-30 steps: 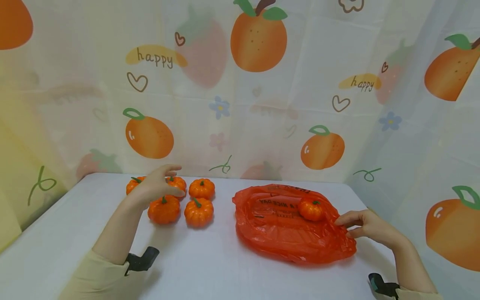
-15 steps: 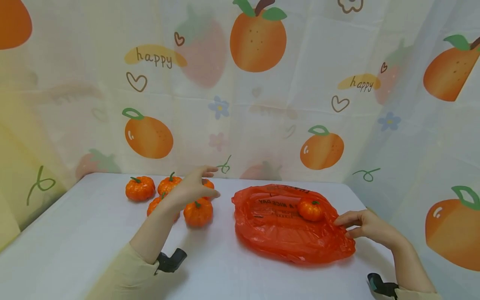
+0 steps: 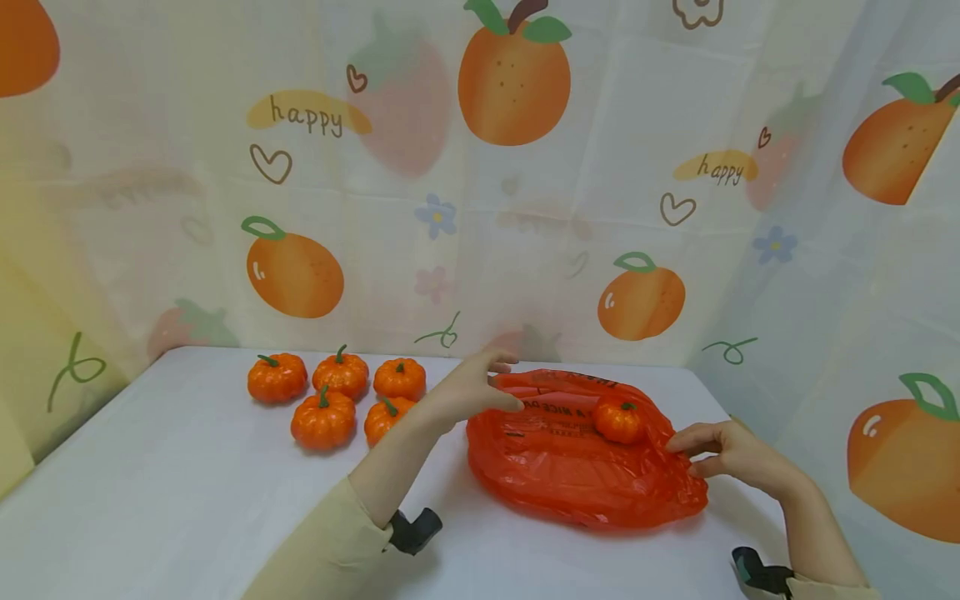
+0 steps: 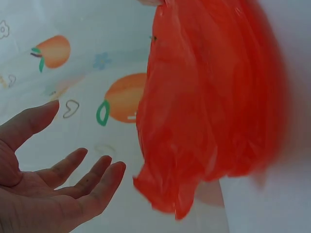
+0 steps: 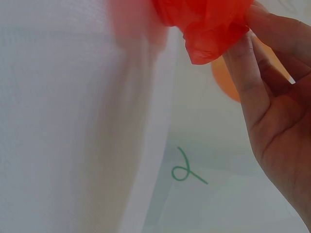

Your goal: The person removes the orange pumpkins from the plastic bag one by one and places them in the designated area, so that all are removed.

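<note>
A red plastic bag with black print lies spread open on the table. Inside it sits one small orange pumpkin with a green stem. My left hand is at the bag's upper left edge, overlapping it in the head view. Nothing is held in this hand; in the left wrist view its relaxed fingers show beside the bag, a gap between. At the bag's right rim, my right hand pinches the plastic between thumb and fingers, as the right wrist view also shows.
Several orange pumpkins stand in two rows left of the bag, among them a back-left pumpkin and a front pumpkin. My left forearm partly covers another front pumpkin. A fruit-printed curtain hangs behind the white table.
My left hand has travelled right, from over the pumpkins to the bag's left edge, with nothing in it. My right hand keeps its pinch on the bag's rim.
</note>
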`<state>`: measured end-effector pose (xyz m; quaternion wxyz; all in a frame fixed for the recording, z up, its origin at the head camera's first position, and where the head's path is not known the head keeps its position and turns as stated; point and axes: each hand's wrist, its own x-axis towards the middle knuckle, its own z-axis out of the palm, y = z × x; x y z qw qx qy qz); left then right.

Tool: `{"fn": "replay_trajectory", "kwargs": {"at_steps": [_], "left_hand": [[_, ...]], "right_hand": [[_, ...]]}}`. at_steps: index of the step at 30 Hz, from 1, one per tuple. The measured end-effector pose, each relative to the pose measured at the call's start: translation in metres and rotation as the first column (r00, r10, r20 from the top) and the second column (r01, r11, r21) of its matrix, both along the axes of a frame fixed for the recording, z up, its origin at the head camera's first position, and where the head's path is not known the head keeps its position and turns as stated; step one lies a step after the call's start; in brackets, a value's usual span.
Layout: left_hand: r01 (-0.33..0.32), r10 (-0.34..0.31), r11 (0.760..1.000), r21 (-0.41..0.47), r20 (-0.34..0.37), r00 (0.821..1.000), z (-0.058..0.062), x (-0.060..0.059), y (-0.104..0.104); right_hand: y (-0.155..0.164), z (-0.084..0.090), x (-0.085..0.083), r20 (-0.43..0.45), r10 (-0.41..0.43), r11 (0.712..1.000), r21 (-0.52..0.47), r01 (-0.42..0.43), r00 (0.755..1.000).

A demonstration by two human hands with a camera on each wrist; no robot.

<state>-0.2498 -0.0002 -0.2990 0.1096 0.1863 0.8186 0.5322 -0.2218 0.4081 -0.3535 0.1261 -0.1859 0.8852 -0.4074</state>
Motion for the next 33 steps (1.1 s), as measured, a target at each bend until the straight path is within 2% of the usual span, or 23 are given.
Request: {"fn": "replay_trajectory", "kwargs": {"at_steps": [9,14,20,25,33], "left_hand": [[0.032,-0.036,0.997,0.066,0.068,0.997,-0.008,0.0,0.034],[0.017,-0.031,0.994,0.109,0.124,0.992,-0.014,0.0,0.055],[0.004,-0.02,0.994,0.111,0.14,0.99,-0.021,-0.002,0.076],[-0.018,0.005,0.996,0.089,0.145,0.989,-0.029,-0.006,0.091],[-0.096,0.048,0.977,0.189,0.244,0.969,-0.037,-0.006,0.117]], "right_hand": [[0.0,-0.001,-0.001,-0.02,0.001,1.0,0.003,-0.001,1.0],[0.001,0.0,0.0,-0.025,0.003,1.0,-0.001,-0.003,1.0],[0.002,0.0,0.0,-0.022,0.001,1.0,-0.001,-0.001,1.0],[0.003,0.0,-0.001,-0.047,0.013,1.0,0.006,-0.013,0.999],[0.001,-0.001,-0.001,-0.025,0.005,1.0,0.015,-0.005,1.0]]}}
